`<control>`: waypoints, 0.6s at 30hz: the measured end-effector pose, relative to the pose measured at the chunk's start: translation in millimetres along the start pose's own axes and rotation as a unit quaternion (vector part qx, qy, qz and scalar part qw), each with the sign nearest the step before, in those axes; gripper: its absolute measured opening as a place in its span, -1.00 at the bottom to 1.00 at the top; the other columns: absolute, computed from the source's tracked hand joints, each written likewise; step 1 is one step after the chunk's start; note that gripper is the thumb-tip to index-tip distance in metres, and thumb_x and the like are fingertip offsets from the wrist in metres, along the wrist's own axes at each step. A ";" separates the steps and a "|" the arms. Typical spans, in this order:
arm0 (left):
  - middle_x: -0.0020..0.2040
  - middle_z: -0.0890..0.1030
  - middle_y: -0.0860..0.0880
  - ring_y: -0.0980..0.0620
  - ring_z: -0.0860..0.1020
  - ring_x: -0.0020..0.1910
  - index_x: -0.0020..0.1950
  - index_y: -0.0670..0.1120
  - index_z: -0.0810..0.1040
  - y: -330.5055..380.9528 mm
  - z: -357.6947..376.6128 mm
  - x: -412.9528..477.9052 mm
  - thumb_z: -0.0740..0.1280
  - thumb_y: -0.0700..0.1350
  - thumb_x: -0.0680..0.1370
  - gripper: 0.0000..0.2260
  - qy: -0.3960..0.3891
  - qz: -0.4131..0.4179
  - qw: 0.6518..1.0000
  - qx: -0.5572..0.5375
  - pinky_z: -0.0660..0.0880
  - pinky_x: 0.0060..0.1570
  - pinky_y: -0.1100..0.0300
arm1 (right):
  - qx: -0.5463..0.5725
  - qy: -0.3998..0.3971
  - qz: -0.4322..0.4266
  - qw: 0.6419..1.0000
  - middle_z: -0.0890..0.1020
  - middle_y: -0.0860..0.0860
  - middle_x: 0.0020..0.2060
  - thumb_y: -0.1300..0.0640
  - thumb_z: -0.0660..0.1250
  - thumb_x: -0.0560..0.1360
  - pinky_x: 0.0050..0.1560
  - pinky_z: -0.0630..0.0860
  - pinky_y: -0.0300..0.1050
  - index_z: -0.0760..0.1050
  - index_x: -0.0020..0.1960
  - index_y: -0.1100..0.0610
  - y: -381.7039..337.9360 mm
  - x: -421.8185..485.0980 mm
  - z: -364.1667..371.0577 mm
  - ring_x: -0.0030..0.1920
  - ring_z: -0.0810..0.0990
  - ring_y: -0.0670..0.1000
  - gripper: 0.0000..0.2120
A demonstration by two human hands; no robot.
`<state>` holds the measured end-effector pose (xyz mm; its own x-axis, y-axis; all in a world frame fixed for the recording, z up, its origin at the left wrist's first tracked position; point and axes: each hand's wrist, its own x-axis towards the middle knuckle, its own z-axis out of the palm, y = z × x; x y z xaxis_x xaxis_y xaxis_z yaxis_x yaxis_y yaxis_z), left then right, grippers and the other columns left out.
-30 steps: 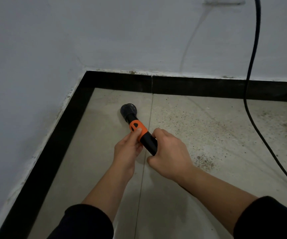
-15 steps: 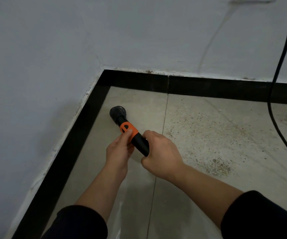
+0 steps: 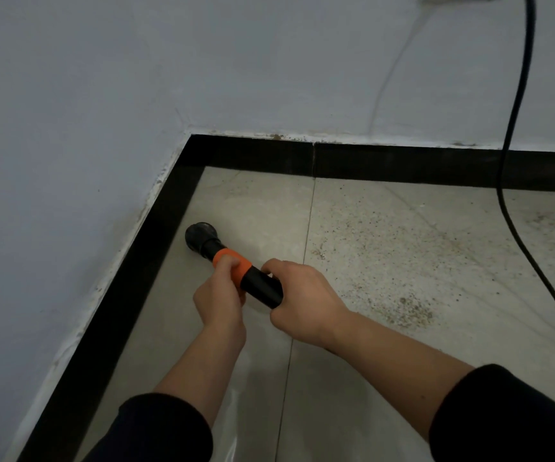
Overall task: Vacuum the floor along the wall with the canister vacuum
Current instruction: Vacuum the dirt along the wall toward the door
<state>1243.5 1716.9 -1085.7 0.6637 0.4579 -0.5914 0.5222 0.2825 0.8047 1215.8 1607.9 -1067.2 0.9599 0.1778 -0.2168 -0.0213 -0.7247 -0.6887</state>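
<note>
**Item:** nozzle (image 3: 199,236), round and black, on a black tube (image 3: 263,290) with an orange collar (image 3: 233,261).

**Position:** head down on the floor (image 3: 243,208), touching or just beside the black skirting (image 3: 129,305) under the left wall (image 3: 69,161), near the corner. Canister not in view.

**Progress, as judged:** early to middle. The tile by the corner looked fairly clean. Grit (image 3: 409,308) lay thick on the tile to the right, well apart from the nozzle, with more specks toward the far skirting. That stretch was left to do.

**Left hand** (image 3: 218,300): forward on the tube, fingers curled over the collar and grasping it.

**Right hand** (image 3: 299,295): just behind, clenched round the tube's rear end.

**Arms:** both stretched forward and low, with dark sleeves (image 3: 156,428) at the elbows.

**Cable** (image 3: 516,128): black, hung down the far wall and ran across the floor at right.
</note>
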 end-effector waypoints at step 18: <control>0.02 0.62 -0.16 0.01 0.58 -0.17 0.18 -0.15 0.51 25.7 53.3 15.9 0.37 -0.02 0.49 -0.68 -0.165 -0.036 0.964 0.204 0.47 -0.28 0.20 | -0.009 0.078 0.048 0.996 0.47 -0.03 -0.21 0.21 0.39 0.31 -0.39 0.27 -0.17 0.36 -0.05 0.07 36.2 11.9 -30.7 -0.24 0.47 0.03 -0.72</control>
<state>1296.1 1686.6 -1077.2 0.7169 0.1371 -0.6835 0.6959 -0.0833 0.7133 1235.0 1563.4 -1073.5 0.9856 0.0030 -0.1692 -0.1107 -0.7448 -0.6581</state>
